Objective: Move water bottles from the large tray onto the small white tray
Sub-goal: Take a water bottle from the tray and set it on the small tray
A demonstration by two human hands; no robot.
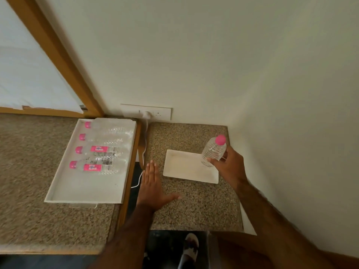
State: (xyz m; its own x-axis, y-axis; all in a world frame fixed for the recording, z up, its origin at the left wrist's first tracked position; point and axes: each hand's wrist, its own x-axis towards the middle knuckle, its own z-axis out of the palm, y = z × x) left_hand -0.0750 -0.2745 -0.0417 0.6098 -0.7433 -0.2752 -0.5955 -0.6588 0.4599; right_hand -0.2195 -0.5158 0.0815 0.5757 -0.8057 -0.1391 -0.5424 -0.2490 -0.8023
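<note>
right hand [228, 164] holds bottle [213, 151] over small white tray [186, 168].

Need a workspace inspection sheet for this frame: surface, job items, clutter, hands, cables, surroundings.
Surface: speckled countertop, in two sections with a gap between.
Job's things: large tray on the left section holds four bottles lying down, pink caps to the left; small white tray on the right section, nothing resting on it; one bottle held upright over its right end.
Clutter: nothing seen.
Hands: left hand open, flat, palm down; right hand gripping the held bottle.
Cables: white cable runs from the wall socket down the gap.
Surroundings: plain wall, wooden frame at left.
</note>
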